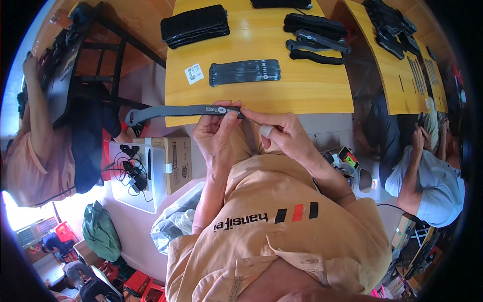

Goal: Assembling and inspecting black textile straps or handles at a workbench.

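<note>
A long dark grey strap [163, 111] with pale print stretches out to the left just past the table's near edge, its rounded, slotted end free in the air. My left hand [216, 133] pinches it near its right end between thumb and fingers. At that right end my right hand [284, 132] is closed, fingertips pressed together on the strap; a pale band wraps one finger. Beyond them, a neat row of similar grey straps [245, 73] lies on the yellow table [251, 103]. A small white printed label [193, 74] sits to its left.
Black straps are stacked [195, 26] at the table's far left, with a loose strap pile [317, 43] at far right. A clear bin with black cables [133, 173] and a cardboard box [178, 163] stand at left. Co-workers sit left and right [427, 181].
</note>
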Action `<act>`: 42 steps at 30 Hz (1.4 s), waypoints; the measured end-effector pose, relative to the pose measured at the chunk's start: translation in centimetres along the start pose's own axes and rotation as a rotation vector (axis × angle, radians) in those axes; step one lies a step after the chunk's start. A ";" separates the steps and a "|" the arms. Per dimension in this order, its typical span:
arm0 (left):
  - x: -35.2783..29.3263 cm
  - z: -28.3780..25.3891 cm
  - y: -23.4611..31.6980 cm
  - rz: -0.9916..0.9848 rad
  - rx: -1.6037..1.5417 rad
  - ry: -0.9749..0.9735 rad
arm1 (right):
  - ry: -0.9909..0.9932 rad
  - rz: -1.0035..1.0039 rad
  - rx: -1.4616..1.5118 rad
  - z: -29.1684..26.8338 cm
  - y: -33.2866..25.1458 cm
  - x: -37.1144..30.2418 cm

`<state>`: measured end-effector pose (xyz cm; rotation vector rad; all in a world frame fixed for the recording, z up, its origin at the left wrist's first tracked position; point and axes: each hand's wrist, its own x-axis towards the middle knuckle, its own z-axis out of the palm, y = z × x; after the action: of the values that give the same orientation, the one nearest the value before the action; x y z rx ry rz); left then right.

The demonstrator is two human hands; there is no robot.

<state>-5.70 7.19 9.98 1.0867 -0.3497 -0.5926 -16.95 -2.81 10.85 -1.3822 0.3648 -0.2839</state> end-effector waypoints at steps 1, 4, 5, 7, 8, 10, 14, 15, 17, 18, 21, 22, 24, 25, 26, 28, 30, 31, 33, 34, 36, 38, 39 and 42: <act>0.0 0.0 0.0 0.000 -0.001 0.000 | 0.022 0.007 -0.040 0.1 0.0 -0.1; 0.0 -0.1 0.0 -0.022 -0.009 0.024 | 0.042 0.010 -0.092 0.3 -0.2 -0.2; 0.0 -0.1 0.1 -0.023 -0.013 0.018 | 0.040 0.007 -0.104 0.3 -0.3 -0.2; -0.1 -0.1 0.1 -0.024 -0.018 0.015 | 0.037 -0.007 -0.133 0.6 -0.8 -0.3; 0.0 -0.1 0.1 -0.024 -0.011 0.009 | 0.036 -0.023 -0.161 0.6 -1.0 -0.4; 0.0 0.0 0.2 -0.023 -0.005 0.002 | 0.038 -0.029 -0.160 0.6 -0.9 -0.3; 0.1 -0.2 0.0 -0.026 0.007 -0.005 | 0.035 -0.025 -0.152 0.6 -1.0 -0.3; 0.0 -0.3 -0.1 -0.033 -0.005 -0.007 | 0.035 -0.024 -0.152 0.5 -1.0 -0.3; 0.0 -0.4 -0.3 -0.034 0.002 -0.002 | 0.022 0.007 -0.155 0.4 -0.6 -0.1; 0.0 -0.4 -0.4 -0.035 0.010 0.001 | 0.023 0.007 -0.155 0.3 -0.3 0.0; 0.2 -0.7 -0.7 -0.033 0.030 0.012 | 0.016 0.052 -0.153 0.3 0.4 0.2; 0.3 -0.6 -0.4 -0.032 0.031 0.012 | 0.027 0.045 -0.149 0.5 0.6 0.2; 0.7 -0.4 0.3 -0.141 0.068 0.024 | 0.035 0.038 -0.144 0.6 0.6 0.2; 0.7 -0.6 0.4 -0.140 0.069 0.026 | 0.040 0.060 -0.103 0.5 0.6 0.2; 0.6 -0.8 0.6 -0.140 0.179 0.016 | 0.046 0.082 -0.062 0.5 0.6 0.3; 0.2 -1.2 0.8 -0.134 0.289 0.002 | 0.063 0.066 -0.017 0.5 0.6 0.3; -0.5 -1.4 0.9 -0.066 0.397 -0.047 | 0.076 0.053 0.027 0.6 0.5 0.3; -0.6 -0.9 1.0 -0.050 0.407 -0.024 | 0.053 0.057 0.002 0.6 0.4 0.3; -0.5 -0.9 0.8 -0.056 0.405 -0.034 | 0.029 0.061 -0.024 0.8 0.3 0.3; -0.3 -1.0 0.7 -0.063 0.403 -0.048 | 0.030 0.036 -0.053 0.8 0.4 0.3; -0.2 -0.9 0.9 -0.095 0.343 -0.047 | 0.028 0.011 -0.083 0.9 0.5 0.4; -0.1 -0.9 1.1 -0.128 0.284 -0.046 | 0.031 0.004 -0.108 1.0 0.7 0.5; -0.1 -1.0 1.1 -0.164 0.265 -0.046 | 0.029 0.005 -0.108 1.2 0.6 0.5; 0.0 -1.2 1.4 -0.220 0.229 -0.047 | 0.074 -0.032 -0.151 1.6 0.5 0.5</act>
<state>-4.68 8.49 10.75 1.3431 -0.3471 -0.7888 -15.82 -1.52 10.56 -1.5294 0.4320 -0.3402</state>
